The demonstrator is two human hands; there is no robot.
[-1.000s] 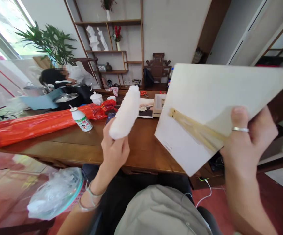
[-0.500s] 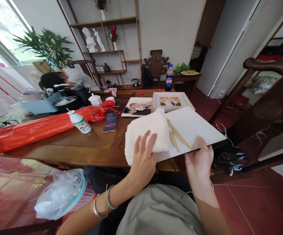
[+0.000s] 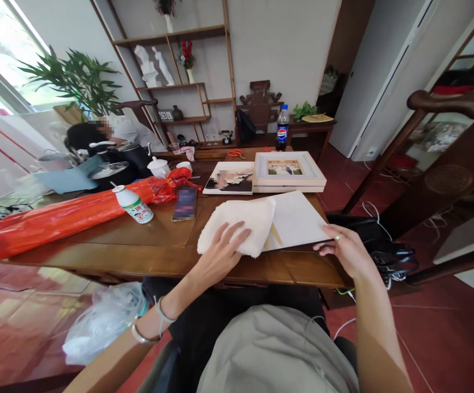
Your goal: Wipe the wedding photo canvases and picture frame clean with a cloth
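A white board (image 3: 298,218) lies flat on the wooden table (image 3: 147,245) in front of me. Over its left part lies a white towel (image 3: 241,221), and a yellowish streak on the board shows at the towel's right edge. My left hand (image 3: 220,252) rests on the towel with fingers spread flat. My right hand (image 3: 343,248), a ring on one finger, touches the board's near right corner; its fingers curl at the edge.
Behind the board stand a white picture frame (image 3: 288,170) and a photo print (image 3: 229,179). A phone (image 3: 185,203), a small white bottle (image 3: 132,203), a long orange plastic bag (image 3: 57,215) and pots sit to the left. A cola bottle (image 3: 282,128) stands far back. A person sits far left.
The board, held up tilted a second ago, has come down flat onto the table. The towel, first rolled in my left hand, now lies spread on the board under that hand.
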